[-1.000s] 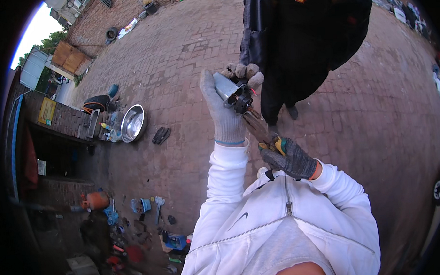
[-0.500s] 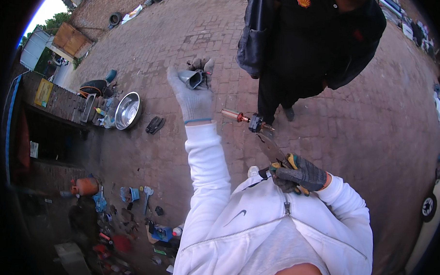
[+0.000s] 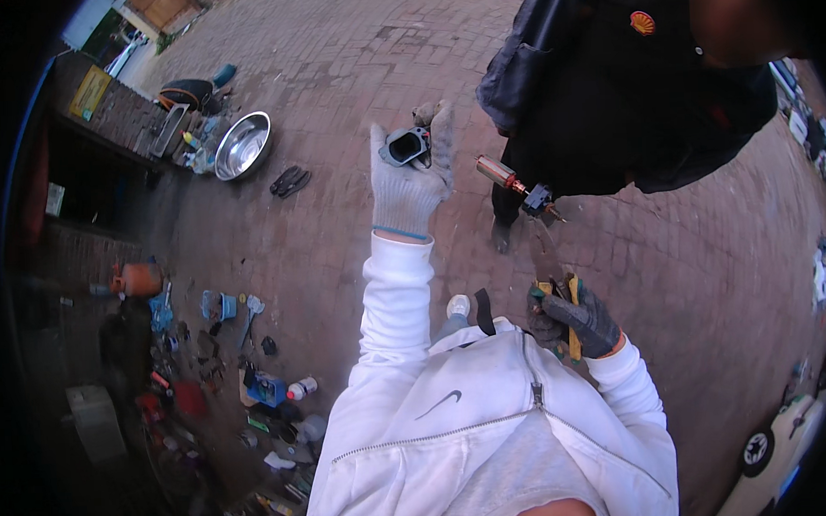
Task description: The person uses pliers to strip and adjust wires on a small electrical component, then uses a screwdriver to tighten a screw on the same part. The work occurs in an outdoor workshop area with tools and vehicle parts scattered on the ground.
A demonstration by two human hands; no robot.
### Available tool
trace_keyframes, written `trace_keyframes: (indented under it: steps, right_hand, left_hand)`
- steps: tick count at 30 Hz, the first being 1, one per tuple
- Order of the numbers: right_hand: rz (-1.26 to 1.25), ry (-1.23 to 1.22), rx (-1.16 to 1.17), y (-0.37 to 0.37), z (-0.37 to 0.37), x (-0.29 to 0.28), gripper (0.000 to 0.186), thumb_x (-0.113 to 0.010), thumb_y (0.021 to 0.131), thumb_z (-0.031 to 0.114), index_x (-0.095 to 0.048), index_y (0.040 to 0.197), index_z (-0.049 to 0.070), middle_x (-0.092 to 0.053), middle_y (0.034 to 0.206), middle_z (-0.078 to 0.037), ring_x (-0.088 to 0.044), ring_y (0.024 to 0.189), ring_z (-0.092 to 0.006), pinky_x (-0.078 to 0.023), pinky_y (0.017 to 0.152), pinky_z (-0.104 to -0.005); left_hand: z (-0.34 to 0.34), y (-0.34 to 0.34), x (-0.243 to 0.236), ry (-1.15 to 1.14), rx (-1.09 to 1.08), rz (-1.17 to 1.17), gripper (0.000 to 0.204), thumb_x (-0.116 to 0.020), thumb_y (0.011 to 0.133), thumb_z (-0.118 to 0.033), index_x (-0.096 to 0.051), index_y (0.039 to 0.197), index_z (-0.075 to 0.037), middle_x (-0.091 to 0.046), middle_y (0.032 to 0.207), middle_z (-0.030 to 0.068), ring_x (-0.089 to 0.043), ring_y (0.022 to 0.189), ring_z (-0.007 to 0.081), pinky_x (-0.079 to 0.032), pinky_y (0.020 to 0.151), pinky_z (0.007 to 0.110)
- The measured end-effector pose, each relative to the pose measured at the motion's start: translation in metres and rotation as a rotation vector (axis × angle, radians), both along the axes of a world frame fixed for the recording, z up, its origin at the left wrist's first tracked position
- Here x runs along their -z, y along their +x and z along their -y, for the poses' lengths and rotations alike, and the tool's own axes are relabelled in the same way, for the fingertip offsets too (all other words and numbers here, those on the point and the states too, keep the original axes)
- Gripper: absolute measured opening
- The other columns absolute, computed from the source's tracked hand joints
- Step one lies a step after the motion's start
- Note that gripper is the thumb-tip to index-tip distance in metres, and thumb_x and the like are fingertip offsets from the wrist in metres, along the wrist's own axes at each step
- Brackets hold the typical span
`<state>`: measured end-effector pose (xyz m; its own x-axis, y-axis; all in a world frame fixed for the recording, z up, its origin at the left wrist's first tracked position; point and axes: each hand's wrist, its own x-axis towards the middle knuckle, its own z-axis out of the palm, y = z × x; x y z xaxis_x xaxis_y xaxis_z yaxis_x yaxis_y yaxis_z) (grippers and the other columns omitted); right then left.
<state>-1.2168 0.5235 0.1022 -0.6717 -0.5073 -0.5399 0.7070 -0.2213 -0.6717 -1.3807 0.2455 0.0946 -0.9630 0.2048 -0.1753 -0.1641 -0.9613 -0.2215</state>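
My left hand (image 3: 412, 187), in a pale knitted glove, is raised and closed around a small metal motor housing (image 3: 404, 150). The housing's hollow, open end faces up toward me. My right hand (image 3: 583, 323), in a dark grey glove, grips the yellow handles of a pair of pliers (image 3: 546, 258) in front of my jacket. At the tips of the pliers is a motor armature (image 3: 498, 171) with a reddish, copper-coloured body and shaft. A dark end cap (image 3: 538, 199) sits on that shaft. The armature is apart from the housing, to its right.
A person in dark clothes (image 3: 626, 96) stands close ahead on the right. On the brick paving lie a metal basin (image 3: 244, 147), black slippers (image 3: 290, 181), an orange gas cylinder (image 3: 139, 279) and scattered tools and containers at left. A pale car (image 3: 788, 445) stands at lower right.
The view has shifted. My left hand has turned the housing, so more of its hollow opening shows. The pliers and armature have moved further from my chest, and appear further right.
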Motion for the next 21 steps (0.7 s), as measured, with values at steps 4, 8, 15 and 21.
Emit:
trace_keyframes:
  steps: [4, 8, 15, 21]
  right_hand:
    - [0.039, -0.03, -0.027, -0.014, -0.001, 0.003, 0.026, -0.066, 0.1, 0.025, -0.06, 0.115, 0.005, -0.052, 0.075, -0.002, -0.048, 0.062, -0.0125, -0.04, 0.055, -0.0288]
    - [0.014, 0.112, -0.045, -0.04, -0.006, 0.01, 0.027, -0.068, 0.098, 0.023, -0.062, 0.116, 0.005, -0.055, 0.078, -0.002, -0.05, 0.064, -0.0124, -0.042, 0.057, -0.0287]
    - [0.128, -0.072, -0.184, -0.058, -0.007, 0.035, 0.022, -0.066, 0.097, 0.019, -0.062, 0.111, 0.003, -0.054, 0.079, -0.002, -0.047, 0.065, -0.0113, -0.04, 0.057, -0.0277]
    - [0.161, -0.139, -0.275, -0.022, 0.042, 0.046, 0.02, -0.064, 0.097, 0.019, -0.058, 0.109, 0.004, -0.051, 0.08, -0.002, -0.045, 0.066, -0.0117, -0.038, 0.057, -0.0275]
  left_hand:
    - [0.003, -0.004, 0.008, 0.056, -0.03, 0.083, 0.078, -0.048, 0.101, -0.062, -0.06, 0.119, 0.013, -0.065, 0.122, 0.0275, -0.062, 0.121, 0.0434, -0.059, 0.101, 0.047]
    - [0.004, -0.011, 0.02, 0.066, -0.085, 0.123, 0.085, -0.04, 0.101, -0.067, -0.055, 0.125, 0.014, -0.059, 0.13, 0.0302, -0.059, 0.124, 0.0442, -0.059, 0.101, 0.048]
    - [0.02, 0.033, 0.059, -0.065, -0.231, 0.222, 0.092, -0.028, 0.102, -0.07, -0.039, 0.141, 0.013, -0.043, 0.149, 0.0328, -0.051, 0.135, 0.0438, -0.054, 0.108, 0.048]
    - [0.069, 0.092, 0.085, -0.188, -0.364, 0.39, 0.08, -0.035, 0.105, -0.063, -0.044, 0.133, 0.012, -0.051, 0.138, 0.0274, -0.05, 0.134, 0.0444, -0.053, 0.108, 0.05]
